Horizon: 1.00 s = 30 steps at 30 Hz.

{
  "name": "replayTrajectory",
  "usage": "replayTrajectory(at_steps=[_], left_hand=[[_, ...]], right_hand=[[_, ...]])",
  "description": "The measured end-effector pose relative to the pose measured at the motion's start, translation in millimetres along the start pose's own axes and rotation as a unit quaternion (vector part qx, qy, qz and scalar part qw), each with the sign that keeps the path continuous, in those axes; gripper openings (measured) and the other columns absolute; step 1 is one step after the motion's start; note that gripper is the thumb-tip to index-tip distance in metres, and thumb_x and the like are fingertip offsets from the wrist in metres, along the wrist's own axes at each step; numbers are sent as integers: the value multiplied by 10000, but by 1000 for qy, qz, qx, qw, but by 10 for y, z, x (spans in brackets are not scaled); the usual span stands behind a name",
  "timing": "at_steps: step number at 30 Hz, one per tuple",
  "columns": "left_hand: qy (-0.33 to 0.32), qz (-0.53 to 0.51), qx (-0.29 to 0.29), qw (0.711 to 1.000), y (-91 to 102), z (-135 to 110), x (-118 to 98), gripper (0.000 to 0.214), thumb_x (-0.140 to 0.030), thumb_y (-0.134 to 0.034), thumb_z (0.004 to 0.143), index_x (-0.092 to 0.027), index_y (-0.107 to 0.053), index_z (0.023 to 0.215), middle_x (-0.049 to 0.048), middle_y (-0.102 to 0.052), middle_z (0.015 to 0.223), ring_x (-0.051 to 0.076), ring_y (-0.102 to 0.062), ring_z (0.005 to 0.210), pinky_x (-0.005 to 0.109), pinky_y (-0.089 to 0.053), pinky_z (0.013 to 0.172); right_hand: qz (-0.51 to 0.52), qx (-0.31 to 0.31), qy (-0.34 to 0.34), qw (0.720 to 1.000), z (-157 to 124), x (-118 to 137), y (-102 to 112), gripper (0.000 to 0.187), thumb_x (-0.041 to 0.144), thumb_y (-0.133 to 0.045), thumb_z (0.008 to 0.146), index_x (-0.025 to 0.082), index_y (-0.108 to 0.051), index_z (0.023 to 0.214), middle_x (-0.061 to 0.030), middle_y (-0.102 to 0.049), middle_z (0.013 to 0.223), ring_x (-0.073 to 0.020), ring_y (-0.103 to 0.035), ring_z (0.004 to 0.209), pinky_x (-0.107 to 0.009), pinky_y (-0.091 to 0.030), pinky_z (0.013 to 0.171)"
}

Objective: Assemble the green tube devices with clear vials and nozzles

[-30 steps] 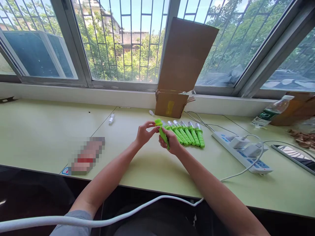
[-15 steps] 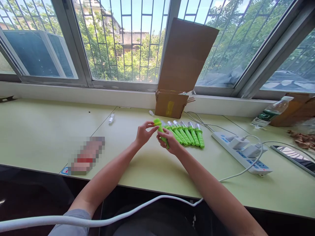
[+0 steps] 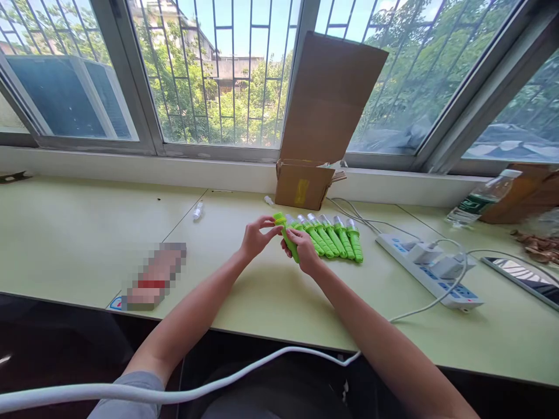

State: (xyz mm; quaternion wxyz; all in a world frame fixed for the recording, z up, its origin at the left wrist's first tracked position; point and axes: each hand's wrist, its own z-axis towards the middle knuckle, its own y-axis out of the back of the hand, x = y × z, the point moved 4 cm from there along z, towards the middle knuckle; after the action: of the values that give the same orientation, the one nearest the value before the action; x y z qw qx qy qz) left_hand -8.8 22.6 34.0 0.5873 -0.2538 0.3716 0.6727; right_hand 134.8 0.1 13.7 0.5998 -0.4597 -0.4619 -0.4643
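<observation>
Over the middle of the table, both my hands are on a bright green plastic flashlight-like handle, tilted with its ribbed yellow-green head up and to the left. The fingertips and thumb of my left hand pinch around that head. Lower down, my right hand is wrapped round the grip, hiding part of it. Just to the right lies a row of several similar green handles with clear caps, side by side on the table. A small clear cap lies to the left, apart from my hands.
Behind the row stands an open cardboard box, its flap against the window. A white power strip with plugs and cables lies right, near a phone and a plastic bottle. A blurred-out box lies left. A white cable crosses in front.
The handle has turned slightly in my hands, and my right fingers have shifted a little on the grip. Everything on the table stays where it was.
</observation>
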Motion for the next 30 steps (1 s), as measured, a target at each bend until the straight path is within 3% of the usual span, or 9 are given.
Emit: replayTrajectory(at_steps=[3,8,18,24,30], left_hand=[[8,-28,11,1000,-17,-10,0,303,-428,-693,741,-210,-607,932,48,-736,831,205,-704,809,326,-530,771],[9,-35,11,999,-14,-11,13,310,-428,-703,731,-202,-609,922,66,-731,905,220,-694,888,319,-526,772],[9,-15,2,1000,5,-21,2,327,-420,-717,718,-205,-619,945,76,-725,936,239,-684,932,355,-520,817],[-2,-1,-3,1000,6,-26,-12,342,-417,-715,721,-199,-620,966,76,-722,930,227,-687,917,349,-525,811],[-23,-3,56,998,-82,-83,-25,283,-434,-551,853,-177,-662,896,63,-725,866,201,-688,865,317,-519,788]], right_hand=[[7,17,-12,1000,-8,-12,-14,336,506,-577,786,172,-545,813,2,-579,527,-75,-386,327,-215,-253,324],[13,11,-5,1000,-6,-36,-22,405,462,-705,689,217,-455,894,39,-607,547,-53,-318,286,-187,-205,290],[35,16,-29,999,-23,24,-21,359,427,-714,685,212,-481,855,20,-625,607,-52,-369,300,-189,-191,283],[62,52,-51,995,-16,27,-18,327,430,-690,712,204,-499,852,8,-623,602,-65,-387,318,-195,-206,296],[85,95,-58,990,-43,41,-93,313,485,-617,762,193,-534,838,-10,-611,618,-103,-470,398,-227,-323,350]])
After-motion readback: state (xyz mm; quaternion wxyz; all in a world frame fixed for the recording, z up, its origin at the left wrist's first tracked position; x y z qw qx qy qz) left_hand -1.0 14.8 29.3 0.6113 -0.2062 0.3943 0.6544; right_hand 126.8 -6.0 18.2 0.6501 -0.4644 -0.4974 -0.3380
